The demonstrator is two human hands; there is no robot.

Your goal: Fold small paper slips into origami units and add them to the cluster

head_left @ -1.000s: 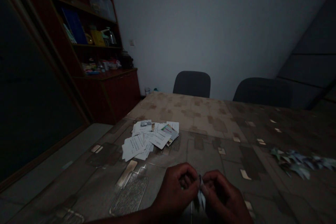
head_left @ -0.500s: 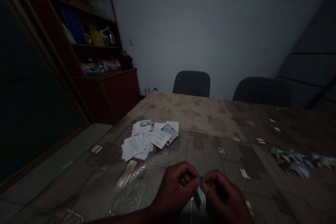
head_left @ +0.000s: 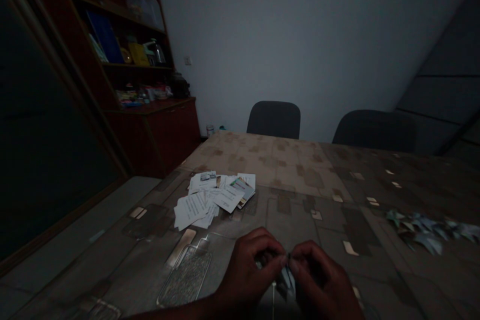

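Note:
My left hand (head_left: 257,267) and my right hand (head_left: 318,275) meet low in the view, above the near part of the table. Between their fingertips both pinch a small folded piece of paper (head_left: 288,280), pale with darker edges. Its upper end is hidden by my fingers. Beyond my left hand lies a loose pile of printed paper cards (head_left: 213,197), several of them overlapping. Far to the right of my right hand sits a heap of folded paper pieces (head_left: 431,230), whitish and greenish.
A patterned cloth (head_left: 277,165) covers the table. Two dark chairs, one in the middle (head_left: 273,119) and one at the right (head_left: 375,130), stand at its far side. A reddish wooden cabinet (head_left: 161,135) with filled shelves is on the left. The room is dim.
My fingers have shifted very slightly around the folded paper, which shows at a slightly different angle. The card pile and the heap stay where they were.

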